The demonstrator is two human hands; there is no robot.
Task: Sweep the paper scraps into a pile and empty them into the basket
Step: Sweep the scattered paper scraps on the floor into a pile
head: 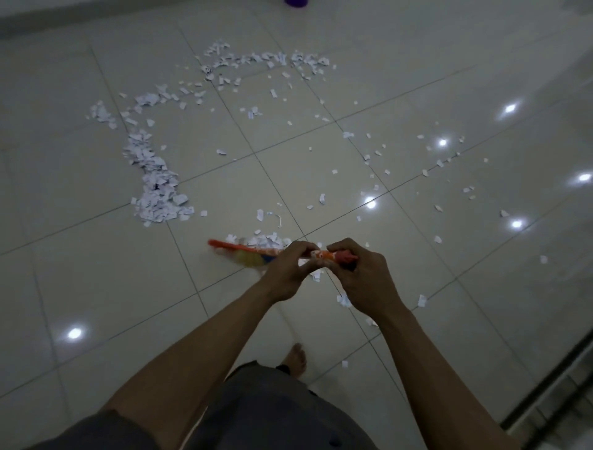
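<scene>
White paper scraps lie scattered over the tiled floor. A thick ridge of scraps [154, 183] curves down the left side, and a thinner line of scraps [266, 61] runs along the far side. Loose scraps [378, 154] dot the right. Both hands grip an orange broom handle [321, 255]: my left hand [288, 273] lower down, my right hand [362, 276] at the handle's top end. The broom head [244, 252], orange with yellow and blue bristles, is blurred and touches a small clump of scraps [263, 239] just beyond my hands.
A purple object [296, 2] shows at the top edge, mostly cut off. A dark wall base runs along the top left. A glass door or window frame [552, 385] stands at the lower right. My bare foot [293, 358] rests on the tiles below the hands.
</scene>
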